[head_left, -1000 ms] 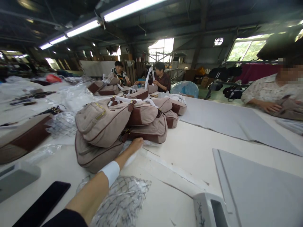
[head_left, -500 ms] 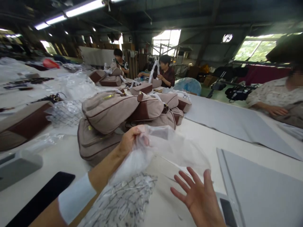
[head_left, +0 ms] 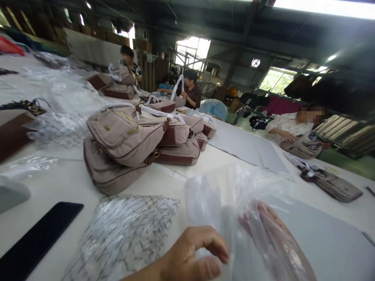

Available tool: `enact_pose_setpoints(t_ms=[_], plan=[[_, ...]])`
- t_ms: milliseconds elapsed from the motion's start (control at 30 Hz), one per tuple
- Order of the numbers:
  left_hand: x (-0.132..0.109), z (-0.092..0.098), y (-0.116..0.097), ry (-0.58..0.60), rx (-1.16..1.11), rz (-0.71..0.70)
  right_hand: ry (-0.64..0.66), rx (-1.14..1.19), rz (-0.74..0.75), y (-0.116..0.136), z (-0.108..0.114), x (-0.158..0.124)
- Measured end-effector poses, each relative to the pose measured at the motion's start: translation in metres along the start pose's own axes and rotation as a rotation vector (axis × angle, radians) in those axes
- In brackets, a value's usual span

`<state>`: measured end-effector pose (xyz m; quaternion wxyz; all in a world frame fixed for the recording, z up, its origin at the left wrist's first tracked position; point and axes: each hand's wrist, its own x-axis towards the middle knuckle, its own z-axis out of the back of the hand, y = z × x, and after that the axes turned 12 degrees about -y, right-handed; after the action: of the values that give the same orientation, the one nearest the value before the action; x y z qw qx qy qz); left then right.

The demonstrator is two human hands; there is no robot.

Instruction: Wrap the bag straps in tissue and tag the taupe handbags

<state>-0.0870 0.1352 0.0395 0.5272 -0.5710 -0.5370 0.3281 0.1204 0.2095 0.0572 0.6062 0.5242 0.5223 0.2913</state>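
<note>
A clear plastic bag [head_left: 211,195] stands spread in front of me. My right hand [head_left: 278,238] shows through its film, fingers stretched out, seemingly inside the bag. To the left of it is my left hand [head_left: 196,253], its fingers curved and the thumb apart, with nothing visible between them; I cannot tell whether it touches the film. A patterned plastic packet [head_left: 125,230] lies on the table to the left of my left hand. Beyond it is a pile of taupe shoulder bags [head_left: 125,132] with brown trim.
A black phone-like slab [head_left: 41,238] lies at the lower left. Grey sheets [head_left: 243,144] cover part of the white table [head_left: 164,175]. More clear plastic [head_left: 67,89] is heaped at the left. Several people sit across the table; one at the right [head_left: 290,128] handles a taupe bag.
My left hand has let go of the plastic bag and come down nearer. The plastic bag moved right, now around my right hand. The view has turned right.
</note>
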Motion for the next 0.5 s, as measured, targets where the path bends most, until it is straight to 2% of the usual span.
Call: enact_pose_setpoints(t_ms=[67,100,167,267,333,433,500], plan=[[-0.014,-0.016,0.014,-0.259,-0.089,0.178,-0.004,-0.017,-0.135,-0.005,0.005,-0.028],[-0.019,-0.023,0.021,-0.327,-0.119,0.243,0.012,0.0,-0.201,-0.01,0.005,-0.042],[-0.028,-0.036,0.032,-0.378,-0.154,0.299,0.101,0.048,-0.27,-0.022,0.004,-0.065],[-0.039,-0.05,0.04,-0.469,-0.156,0.29,0.206,-0.008,-0.155,-0.037,0.006,-0.086],[-0.047,-0.053,0.045,-0.53,-0.11,0.302,0.167,-0.094,-0.022,-0.04,0.01,-0.093],[-0.06,-0.045,0.056,-0.617,-0.041,0.331,0.083,-0.071,0.076,-0.033,0.017,-0.099],[-0.068,-0.035,0.061,-0.716,-0.042,0.363,0.046,0.048,0.005,-0.025,0.02,-0.102]])
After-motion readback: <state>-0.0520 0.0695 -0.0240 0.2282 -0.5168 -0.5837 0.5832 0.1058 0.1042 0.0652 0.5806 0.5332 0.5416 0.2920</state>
